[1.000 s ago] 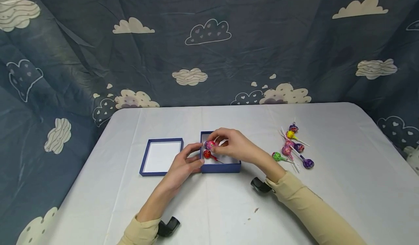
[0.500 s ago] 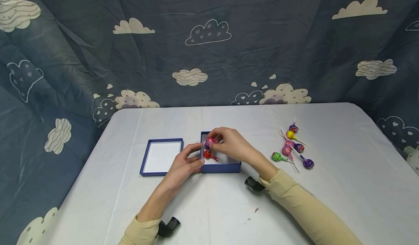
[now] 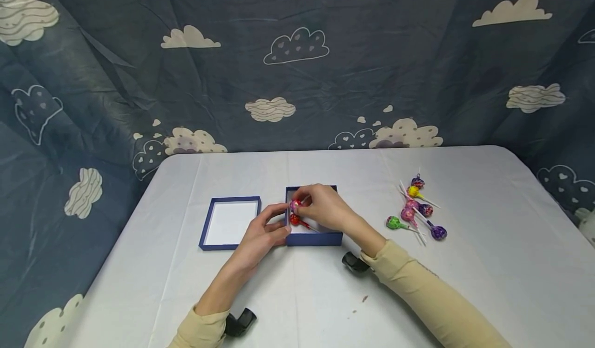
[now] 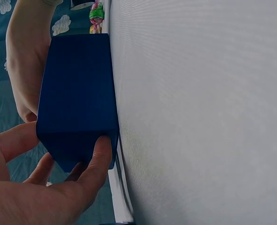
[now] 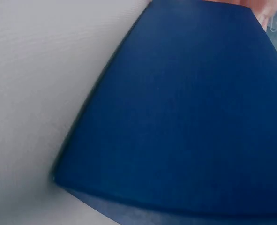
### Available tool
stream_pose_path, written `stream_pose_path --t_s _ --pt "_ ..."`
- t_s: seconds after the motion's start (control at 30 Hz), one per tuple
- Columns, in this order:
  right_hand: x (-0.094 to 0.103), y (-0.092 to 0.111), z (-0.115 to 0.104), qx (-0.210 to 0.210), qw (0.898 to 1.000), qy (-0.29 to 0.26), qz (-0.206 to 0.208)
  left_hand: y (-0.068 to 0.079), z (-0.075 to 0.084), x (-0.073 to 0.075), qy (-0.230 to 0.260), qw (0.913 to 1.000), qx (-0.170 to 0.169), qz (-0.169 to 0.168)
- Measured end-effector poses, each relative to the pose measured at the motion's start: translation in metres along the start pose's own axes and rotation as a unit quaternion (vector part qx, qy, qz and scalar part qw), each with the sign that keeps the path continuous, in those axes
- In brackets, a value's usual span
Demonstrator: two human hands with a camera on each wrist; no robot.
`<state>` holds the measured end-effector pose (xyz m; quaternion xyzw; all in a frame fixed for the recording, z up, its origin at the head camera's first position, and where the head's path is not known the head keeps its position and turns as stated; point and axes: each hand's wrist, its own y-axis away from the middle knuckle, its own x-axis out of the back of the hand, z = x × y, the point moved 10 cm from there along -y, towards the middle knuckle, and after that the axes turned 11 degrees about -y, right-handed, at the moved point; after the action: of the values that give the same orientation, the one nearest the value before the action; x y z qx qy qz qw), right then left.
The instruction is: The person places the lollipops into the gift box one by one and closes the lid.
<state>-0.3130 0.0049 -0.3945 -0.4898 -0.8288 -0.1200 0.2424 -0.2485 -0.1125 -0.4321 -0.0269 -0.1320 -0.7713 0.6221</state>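
Note:
My right hand reaches over an uncovered blue box and pinches a pink and purple lollipop by its wrapped head. Just in front of that head, a red lollipop lies in the box, its stick pointing right. My left hand rests on the box's left side with fingers and thumb spread. In the left wrist view, the fingertips touch the blue box near its corner. The right wrist view is mostly filled by the blue box, which hides the right fingers.
A blue-rimmed box lid with a white inside lies left of the box. To the right, several lollipops lie in a loose pile, with a green one at its near left. Everything stands on a white-covered table.
My right hand has shifted slightly left inside the box, bringing the pink and purple lollipop to the left wall, beside the red one. The left hand and the box stay in place.

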Motion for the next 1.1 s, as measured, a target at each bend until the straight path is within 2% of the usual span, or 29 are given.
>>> stream_pose_path --t_s 0.27,0.47,0.83,1.1 --pt "-0.0051 -0.0020 0.0037 -0.011 1.000 -0.003 -0.006 -0.0005 -0.0003 -0.0002 0.002 1.0000 -0.005 0.000" --pt "-0.0048 -0.0019 0.0047 -0.022 1.000 0.000 0.007 0.0000 0.0013 0.0000 -0.002 1.0000 -0.008 -0.001" --pt "-0.0027 -0.0012 0.0038 -0.017 1.000 0.001 0.026 -0.0012 0.0017 -0.0010 -0.006 0.9999 -0.009 0.000" --pt "-0.0049 0.0000 0.0025 -0.016 0.999 0.029 0.023 0.0000 0.0020 -0.0012 -0.006 0.9999 -0.010 -0.001"
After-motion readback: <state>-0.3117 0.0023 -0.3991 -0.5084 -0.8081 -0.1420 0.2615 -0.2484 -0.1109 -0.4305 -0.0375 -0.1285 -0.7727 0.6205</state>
